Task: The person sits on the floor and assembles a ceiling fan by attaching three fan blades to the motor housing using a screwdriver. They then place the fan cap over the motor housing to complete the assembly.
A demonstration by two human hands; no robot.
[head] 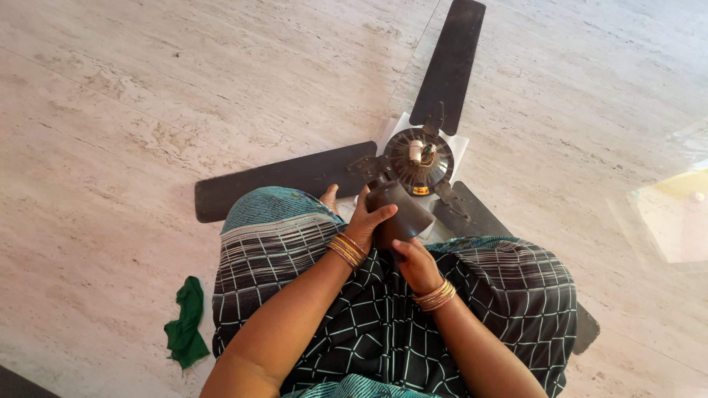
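Floor: polished stone tiles, pale, veined, faintly glossy. Fan blades: dark brown, matt, smooth, look like painted metal. Fan motor: dark metal, ribbed rim, slight sheen. Cup-shaped cover: dark, smooth, satin finish; metal or plastic, cannot tell. Rag: green cloth, crumpled, matt. Bangles: gold-coloured metal, shiny. Skirt: woven checked cloth, matt.

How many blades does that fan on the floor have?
3: one blade points up and away, one lies to the left, one runs lower right, partly hidden under the person's clothing.
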